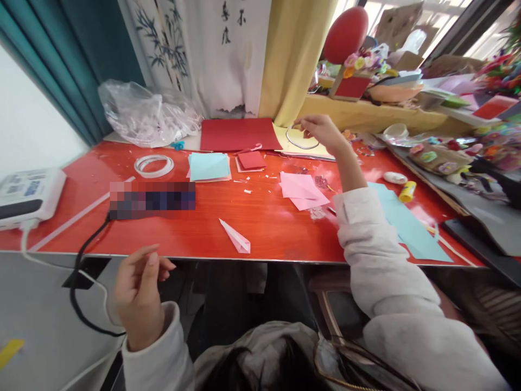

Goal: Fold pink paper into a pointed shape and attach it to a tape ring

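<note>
My right hand [319, 130] reaches to the back of the red table and pinches a thin silvery ring [303, 147] between thumb and fingers. The ring hangs over yellow paper [287, 138], beside a stack of dark red sheets [240, 134]. My left hand [140, 293] is raised in front of the table's near edge. Its fingers are loosely bent and apart, and I see nothing in them. On the table between my hands lies a folded pink paper piece [236, 237], narrow and pointed at one end. Pink paper squares [303, 190] lie nearer my right arm.
Light blue squares [209, 166], small red squares [251, 160] and a white tape roll [153, 166] sit at the left middle. A plastic bag [142, 114] stands behind. Blue paper [407, 222] and a yellow tube [407, 191] lie right. A white device [32, 195] stands far left.
</note>
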`<state>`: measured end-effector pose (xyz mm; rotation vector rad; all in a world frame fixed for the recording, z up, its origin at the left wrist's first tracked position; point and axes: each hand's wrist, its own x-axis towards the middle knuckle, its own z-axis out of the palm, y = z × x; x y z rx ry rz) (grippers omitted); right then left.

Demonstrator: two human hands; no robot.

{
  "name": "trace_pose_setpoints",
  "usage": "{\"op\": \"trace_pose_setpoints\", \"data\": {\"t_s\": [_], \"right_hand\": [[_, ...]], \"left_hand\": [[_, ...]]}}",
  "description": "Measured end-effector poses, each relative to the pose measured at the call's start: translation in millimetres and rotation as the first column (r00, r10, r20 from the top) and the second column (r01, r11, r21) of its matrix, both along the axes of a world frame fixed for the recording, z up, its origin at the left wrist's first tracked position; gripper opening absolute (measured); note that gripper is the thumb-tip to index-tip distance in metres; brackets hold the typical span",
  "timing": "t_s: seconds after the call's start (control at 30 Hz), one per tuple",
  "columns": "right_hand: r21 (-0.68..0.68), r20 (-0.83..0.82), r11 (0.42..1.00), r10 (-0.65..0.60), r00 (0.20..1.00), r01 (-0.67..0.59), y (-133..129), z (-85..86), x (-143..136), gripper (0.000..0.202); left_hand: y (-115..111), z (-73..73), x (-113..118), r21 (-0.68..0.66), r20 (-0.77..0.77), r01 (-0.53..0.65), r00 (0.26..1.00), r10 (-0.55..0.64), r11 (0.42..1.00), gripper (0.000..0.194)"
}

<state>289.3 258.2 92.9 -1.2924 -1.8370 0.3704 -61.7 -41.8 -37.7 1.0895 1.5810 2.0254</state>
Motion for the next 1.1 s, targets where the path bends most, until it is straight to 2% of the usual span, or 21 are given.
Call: {"op": "trace_pose_setpoints", "data": {"t_s": [0.07,0.13,0.2,0.27,0.3,0.33,0.37,0.43,0.47,0.53,0.6,0.67,0.73,0.83,0.9,1.03,1.1], "right_hand": [[0.044,-0.060,0.994,0.098,0.993,-0.096,-34,24.9,-7,0.024],[0.172,-0.126,0.972,0.182,0.975,-0.160,-79,52.6,-25,0.027],[0.327,-0.133,0.926,0.245,0.960,-0.191,-131,74.0,-53,0.029],[0.312,-0.118,0.914,0.309,0.944,-0.261,-181,80.4,-88,0.024],[0.253,-0.125,0.905,0.382,0.916,-0.343,-203,76.9,-106,0.022],[0.169,-0.115,0.868,0.488,0.865,-0.467,-221,69.2,-123,0.021],[0.113,-0.137,0.838,0.545,0.827,-0.534,-237,58.0,-138,0.021],[0.006,-0.195,0.799,0.591,0.783,-0.602,-259,28.8,-157,0.023],[-0.009,-0.265,0.806,0.569,0.779,-0.592,-266,12.9,-162,0.022],[-0.024,-0.415,0.846,0.477,0.775,-0.533,-277,-17.4,-161,0.022],[-0.041,-0.535,0.883,0.375,0.757,-0.467,-284,-41.6,-151,0.024],[-0.061,-0.644,0.904,0.289,0.709,-0.424,-287,-57.9,-137,0.032],[-0.065,-0.702,0.921,0.230,0.674,-0.383,-286,-66.7,-123,0.039],[-0.019,-0.736,0.947,0.204,0.646,-0.321,-280,-70.4,-105,0.060],[-0.014,-0.730,0.944,0.217,0.648,-0.331,-279,-71.3,-97,0.077],[-0.194,-0.542,0.847,0.328,0.774,-0.495,-293,-76.7,-101,0.095],[-0.267,-0.383,0.842,0.353,0.853,-0.469,-302,-78.8,-107,0.110]], "left_hand": [[-1,-0.7,3,-0.001,-0.023,0.020,1.000,-0.021,1.000,0.018],[-1,2.1,13,-0.023,-0.064,0.084,0.994,-0.086,0.996,0.021],[-1,10.1,31,-0.025,-0.123,0.200,0.972,-0.202,0.979,0.026],[-2,22.6,55,0.041,-0.178,0.379,0.913,-0.367,0.924,0.042],[-4,29.6,66,0.069,-0.163,0.456,0.883,-0.441,0.887,0.051],[-7,36.3,76,0.139,-0.143,0.457,0.887,-0.439,0.879,0.052],[-11,42.0,83,0.180,-0.122,0.426,0.904,-0.410,0.887,0.048],[-20,48.6,90,0.239,-0.057,0.247,0.969,-0.241,0.939,0.034],[-25,48.8,90,0.252,-0.050,0.202,0.979,-0.196,0.946,0.027],[-33,43.7,86,0.236,-0.076,0.223,0.975,-0.211,0.946,0.018],[-38,34.8,83,0.189,-0.089,0.325,0.945,-0.314,0.927,0.020],[-39,27.4,83,0.170,-0.049,0.407,0.913,-0.405,0.897,0.027],[-40,24.7,86,0.191,-0.009,0.448,0.891,-0.454,0.874,0.029],[-39,28.6,89,0.240,0.020,0.370,0.923,-0.385,0.898,0.024],[-36,32.1,87,0.257,0.050,0.348,0.927,-0.373,0.901,0.019],[-29,30.2,86,0.180,0.041,0.504,0.854,-0.518,0.845,0.018],[-26,26.0,89,0.152,0.012,0.514,0.853,-0.521,0.844,0.022]]}}
